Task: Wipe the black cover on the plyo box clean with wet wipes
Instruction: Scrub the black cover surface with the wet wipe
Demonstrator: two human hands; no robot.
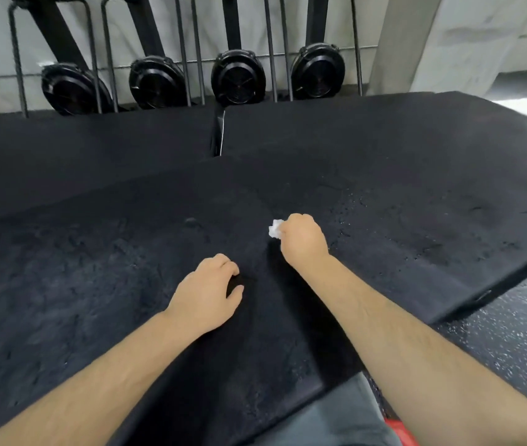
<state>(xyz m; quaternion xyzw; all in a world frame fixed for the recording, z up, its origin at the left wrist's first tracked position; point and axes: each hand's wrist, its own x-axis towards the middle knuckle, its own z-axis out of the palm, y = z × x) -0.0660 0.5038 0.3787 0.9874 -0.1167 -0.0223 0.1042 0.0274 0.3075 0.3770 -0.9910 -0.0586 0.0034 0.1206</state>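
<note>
2 hands are on the black cover (95, 268): your right hand (302, 241) is fisted around a balled wet wipe (275, 229) near its centre, your left hand (206, 292) rests loosely curled, empty, just nearer you.

The cover (127, 284) is showing matte black, mottled with greyish scuffs. The wipe (275, 229) is showing white. The floor (513, 342) is showing black with white speckles. The fans (238, 77) are showing black against a pale grey wall (448, 33).
</note>
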